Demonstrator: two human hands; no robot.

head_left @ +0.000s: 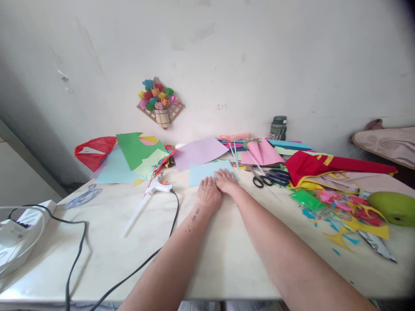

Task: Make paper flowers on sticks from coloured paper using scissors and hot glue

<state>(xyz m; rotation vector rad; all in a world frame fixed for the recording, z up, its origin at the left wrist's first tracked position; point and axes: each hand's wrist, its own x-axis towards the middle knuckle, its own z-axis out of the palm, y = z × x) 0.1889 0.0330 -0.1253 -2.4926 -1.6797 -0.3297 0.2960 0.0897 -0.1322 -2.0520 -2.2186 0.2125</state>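
Note:
A light blue sheet of paper lies on the pale tabletop, straight ahead of me. Both hands rest on it, side by side and touching. My left hand lies at its near edge with the fingers stretched forward. On the right part of the sheet, my right hand is flat with the fingers spread. Behind the sheet is a lilac sheet of paper. To the right lie black-handled scissors. A white hot glue gun with a glue stick sits to the left.
A power strip and black cable occupy the left. Paper scraps, a red cloth with yellow edging and a green mango-like fruit are on the right. A dark bottle stands by the wall.

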